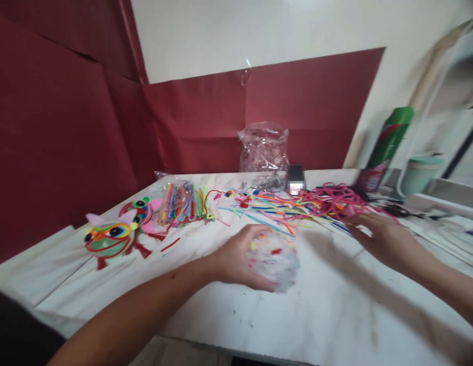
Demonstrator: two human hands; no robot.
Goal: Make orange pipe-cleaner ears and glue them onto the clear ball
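Observation:
My left hand (246, 259) is wrapped round a clear, roundish container (280, 264) with coloured specks on it or inside it; motion blur hides its exact kind. Over the right side of the table, my right hand (377, 236) has its fingers apart, with nothing visible between them. Just beyond it lies a tangle of pink pipe cleaners (335, 201). Loose blue pipe cleaners (270, 223) and others in several colours are strewn behind the container.
Two colourful lion-head figures stand at left, the nearer one (110, 239) green-bodied. Bundled pipe cleaners (183, 203) lie in a clear bag. Farther back are a crumpled plastic bag (263, 150) and a small dark-topped item (296, 178). A green bottle (388, 142) and mint cup (421, 173) stand right.

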